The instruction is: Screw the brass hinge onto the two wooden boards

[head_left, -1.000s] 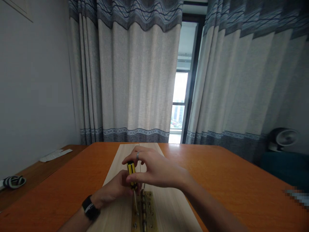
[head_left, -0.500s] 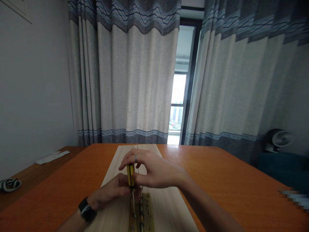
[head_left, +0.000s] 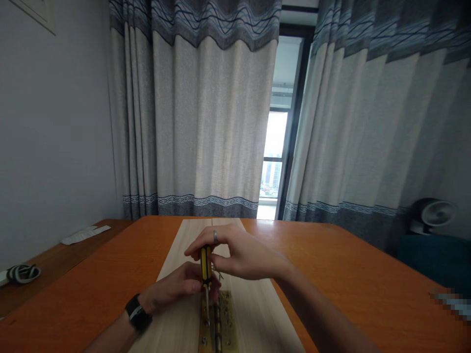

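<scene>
A screwdriver (head_left: 206,264) with a yellow and black handle stands nearly upright, its metal shaft pointing down at a brass hinge (head_left: 230,318). My right hand (head_left: 239,252), wearing a ring, grips the handle near its top from the right. From the left, my left hand (head_left: 186,282) curls around the lower handle and upper shaft; its fingers are partly hidden behind the tool. The tip meets the hinge's left leaf at a screw. Another screw (head_left: 204,340) shows nearer on that leaf. Several small screws (head_left: 227,298) lie on the right leaf.
Two pale wooden boards (head_left: 257,314) lie side by side under the hinge, on an orange-brown table (head_left: 312,264). A coiled cable (head_left: 24,273) and a white paper strip (head_left: 86,234) rest on the surface along the left wall. A fan (head_left: 436,214) stands at right.
The view has shifted slightly, so everything sits a little differently. The screwdriver stays on the left leaf between both hands, and my right-hand fingers have turned slightly on the handle.
</scene>
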`<state>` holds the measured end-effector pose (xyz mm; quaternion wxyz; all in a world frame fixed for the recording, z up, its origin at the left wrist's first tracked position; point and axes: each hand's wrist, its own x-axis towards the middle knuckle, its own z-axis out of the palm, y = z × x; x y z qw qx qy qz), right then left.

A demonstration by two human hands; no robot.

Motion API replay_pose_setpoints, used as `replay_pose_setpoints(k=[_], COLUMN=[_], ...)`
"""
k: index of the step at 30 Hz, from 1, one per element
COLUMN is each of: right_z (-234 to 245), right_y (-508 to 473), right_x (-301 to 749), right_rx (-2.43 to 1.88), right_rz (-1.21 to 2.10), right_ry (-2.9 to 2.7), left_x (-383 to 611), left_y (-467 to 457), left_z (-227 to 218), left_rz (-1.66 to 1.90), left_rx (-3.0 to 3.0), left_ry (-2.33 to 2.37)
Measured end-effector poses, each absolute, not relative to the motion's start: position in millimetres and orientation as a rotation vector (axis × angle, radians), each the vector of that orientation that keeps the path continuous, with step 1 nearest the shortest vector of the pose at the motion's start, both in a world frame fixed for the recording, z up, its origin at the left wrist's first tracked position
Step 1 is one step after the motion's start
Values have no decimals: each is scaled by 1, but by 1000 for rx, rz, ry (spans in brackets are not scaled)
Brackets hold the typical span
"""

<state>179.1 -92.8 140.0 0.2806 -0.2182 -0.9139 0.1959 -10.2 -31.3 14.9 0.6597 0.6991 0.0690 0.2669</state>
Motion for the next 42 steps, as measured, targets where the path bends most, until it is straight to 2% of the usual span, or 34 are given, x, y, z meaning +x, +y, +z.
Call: replay_pose_setpoints(k=[7, 12, 15, 22, 30, 37, 42], right_z=[136, 134, 136, 143, 137, 144, 144], right_y=[-97, -97, -96, -98, -96, -96, -98], right_x=[173, 169, 170, 179, 173, 185, 185], right_rx=[-649, -896, -930, -552, -1106, -757, -809], right_rz=[238, 166, 222, 314, 250, 438, 438], right_ry=[-2458, -2420, -2424, -2589, -2322, -2468, -2494], left_x=[-12, -8, -6, -9, -6, -9, -8], left_y=[-35, -34, -32, -31, -28, -31, -29], left_z=[17, 15, 13, 13, 8, 11, 11], left_rz=[701, 744, 733, 669, 744, 539, 532], left_rx=[1589, 1605, 1558, 1565, 1529, 1546, 1595], left_ry=[319, 344, 260, 257, 309, 216, 333])
